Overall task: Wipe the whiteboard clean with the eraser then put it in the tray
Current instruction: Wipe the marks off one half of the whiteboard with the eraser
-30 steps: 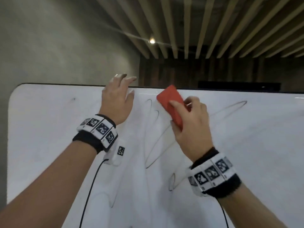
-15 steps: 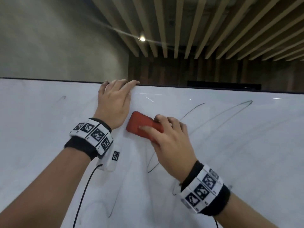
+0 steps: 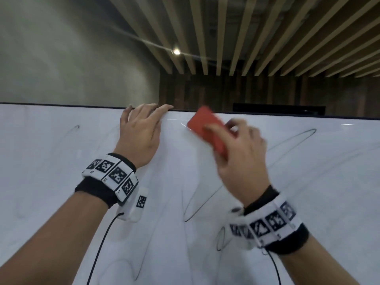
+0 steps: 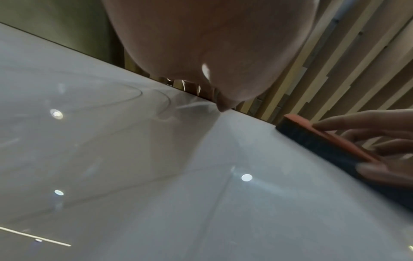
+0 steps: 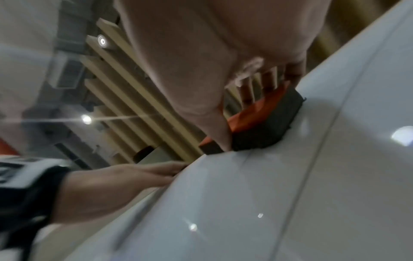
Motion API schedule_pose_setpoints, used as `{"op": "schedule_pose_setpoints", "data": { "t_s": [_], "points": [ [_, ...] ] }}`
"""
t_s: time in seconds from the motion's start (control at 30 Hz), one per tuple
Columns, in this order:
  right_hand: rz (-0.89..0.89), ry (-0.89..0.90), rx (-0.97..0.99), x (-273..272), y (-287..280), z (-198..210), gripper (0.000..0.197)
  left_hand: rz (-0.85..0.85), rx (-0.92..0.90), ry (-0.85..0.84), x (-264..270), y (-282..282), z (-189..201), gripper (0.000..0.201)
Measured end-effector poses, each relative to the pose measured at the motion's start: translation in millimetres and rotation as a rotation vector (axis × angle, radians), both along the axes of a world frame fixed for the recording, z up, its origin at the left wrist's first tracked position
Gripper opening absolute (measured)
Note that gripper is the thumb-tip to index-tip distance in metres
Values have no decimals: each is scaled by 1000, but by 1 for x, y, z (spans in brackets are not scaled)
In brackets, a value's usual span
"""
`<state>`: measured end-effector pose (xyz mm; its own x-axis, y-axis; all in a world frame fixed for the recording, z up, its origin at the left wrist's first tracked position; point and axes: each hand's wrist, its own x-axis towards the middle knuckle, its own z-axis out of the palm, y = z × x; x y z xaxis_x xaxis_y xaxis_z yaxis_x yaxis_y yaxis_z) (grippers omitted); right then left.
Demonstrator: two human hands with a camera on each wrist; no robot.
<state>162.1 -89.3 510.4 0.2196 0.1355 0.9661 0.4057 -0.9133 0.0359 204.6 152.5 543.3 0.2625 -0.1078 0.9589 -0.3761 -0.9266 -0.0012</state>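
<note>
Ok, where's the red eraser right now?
In the head view, the red eraser is pressed against the whiteboard near its top edge, gripped by the right hand, just right of the left hand.

I see a glossy, smooth whiteboard point(image 3: 308, 192) reflecting ceiling lights. The eraser point(image 5: 266, 130) I hold has a matt red plastic back and a dark felt-like pad. Overhead, the ceiling slats point(image 3: 236, 33) look like matt wood.

The red rectangular eraser with a dark felt pad point(image 3: 207, 128) lies tilted, pad flat against the glossy white whiteboard point(image 3: 61, 161) near its top edge; thin dark looping marker lines point(image 3: 292, 140) cross the board.
</note>
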Motion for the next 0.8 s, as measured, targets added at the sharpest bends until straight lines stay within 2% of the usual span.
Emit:
{"op": "schedule_pose_setpoints", "data": {
  "t_s": [0.07, 0.1, 0.2, 0.27, 0.4, 0.47, 0.5, 0.6, 0.67, 0.7, 0.8],
  "points": [
    [-37, -21, 101, -2, 1, 6, 52, -3, -2, -5, 0, 0, -1, 48],
    [-28, -31, 51, -4, 8, -6, 52, 0, 0, -9, -1, 1, -1, 48],
    [48, 20, -338, -4, 35, -72, 54, 2, 9, -10, -1, 1, -1, 49],
    [57, 51, -396, -6, 25, -70, 56, 7, 2, -1, -1, -1, -1, 50],
    [-28, -31, 124, -6, -30, 2, 51, -5, -19, 12, -4, -4, -1, 49],
    [-79, -61, 201, -9, -32, 1, 51, 8, -26, 2, -4, -7, -2, 48],
    [-65, -67, 120, -9, -23, -14, 50, 20, -27, -4, -4, -7, -2, 48],
    [-1, -12, -337, -8, 6, -83, 56, 48, -18, -15, -2, -7, -2, 47],
    [26, 33, -412, -9, -3, -82, 58, 55, -14, -12, -1, -7, -2, 47],
    [32, 15, -336, -8, -13, -67, 56, 55, -14, -8, -2, -8, -2, 47],
    [-35, -36, 77, -8, -49, -11, 53, 35, -27, -4, -3, -8, -2, 46]
  ]
}}
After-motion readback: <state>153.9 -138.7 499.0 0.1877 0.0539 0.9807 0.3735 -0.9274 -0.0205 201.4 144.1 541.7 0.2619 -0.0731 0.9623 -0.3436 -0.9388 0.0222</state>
